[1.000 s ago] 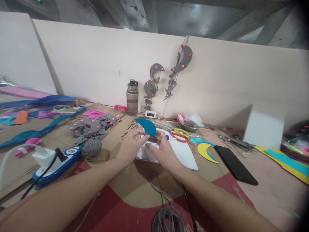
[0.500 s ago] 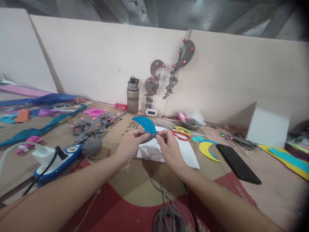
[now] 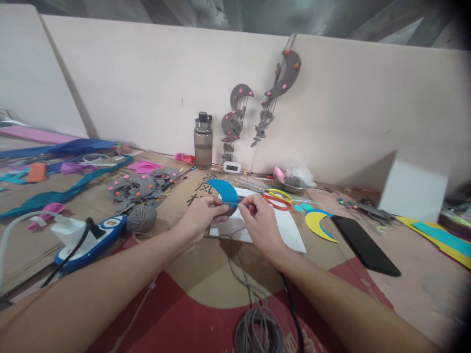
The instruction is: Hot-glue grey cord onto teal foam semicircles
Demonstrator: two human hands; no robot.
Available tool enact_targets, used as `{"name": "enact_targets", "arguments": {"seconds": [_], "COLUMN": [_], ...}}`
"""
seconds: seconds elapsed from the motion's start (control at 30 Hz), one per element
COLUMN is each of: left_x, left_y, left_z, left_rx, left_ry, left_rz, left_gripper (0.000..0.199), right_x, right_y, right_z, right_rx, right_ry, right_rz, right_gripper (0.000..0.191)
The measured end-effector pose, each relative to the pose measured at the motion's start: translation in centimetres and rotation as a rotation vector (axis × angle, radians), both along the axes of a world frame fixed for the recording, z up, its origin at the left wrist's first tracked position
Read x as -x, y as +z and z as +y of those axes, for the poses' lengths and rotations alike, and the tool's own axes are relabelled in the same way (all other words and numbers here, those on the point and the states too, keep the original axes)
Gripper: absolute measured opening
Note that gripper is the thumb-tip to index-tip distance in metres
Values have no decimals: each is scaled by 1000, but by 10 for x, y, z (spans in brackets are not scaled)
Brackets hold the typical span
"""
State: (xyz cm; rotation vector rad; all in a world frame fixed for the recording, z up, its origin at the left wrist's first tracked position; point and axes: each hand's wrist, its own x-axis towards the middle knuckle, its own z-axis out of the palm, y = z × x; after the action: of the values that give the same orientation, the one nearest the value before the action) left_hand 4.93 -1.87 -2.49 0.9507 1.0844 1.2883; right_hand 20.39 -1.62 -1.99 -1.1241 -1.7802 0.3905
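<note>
My left hand (image 3: 200, 218) is closed on a blue crescent (image 3: 222, 191) whose lower part looks grey, above a white sheet (image 3: 290, 230). Close to its right, my right hand (image 3: 259, 223) pinches a thin grey cord drawn across the crescent's lower part. Loose grey cord runs down from between the hands to a coil (image 3: 257, 333) at the bottom. Scissors (image 3: 277, 201) with yellow and red handles lie behind my right hand. A yellow and blue crescent (image 3: 318, 225) rests farther right.
A black phone (image 3: 364, 245) lies at the right. On the left are a power strip (image 3: 91, 245), a grey yarn ball (image 3: 142, 218) and grey felt pieces (image 3: 134, 189). A bottle (image 3: 203, 142) and small clock (image 3: 231, 167) stand by the wall, where grey crescent ornaments (image 3: 289, 73) hang.
The blue crescent has tilted, and the cord now stretches across it between my hands. The view has shifted slightly, moving the table things a little up.
</note>
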Motion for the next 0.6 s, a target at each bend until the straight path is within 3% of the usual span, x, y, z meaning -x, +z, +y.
{"name": "enact_targets", "arguments": {"seconds": [0.2,0.6], "left_x": [-2,-4], "left_y": [4,9], "left_z": [-3,-7], "left_rx": [3,-7], "left_ry": [-79,-45], "left_rz": [-63,-76], "left_gripper": [18,16], "right_x": [-2,-3], "right_y": [0,-2], "right_z": [3,6], "right_rx": [31,55], "right_ry": [-11,-19], "right_rz": [45,79], "right_gripper": [9,9]}}
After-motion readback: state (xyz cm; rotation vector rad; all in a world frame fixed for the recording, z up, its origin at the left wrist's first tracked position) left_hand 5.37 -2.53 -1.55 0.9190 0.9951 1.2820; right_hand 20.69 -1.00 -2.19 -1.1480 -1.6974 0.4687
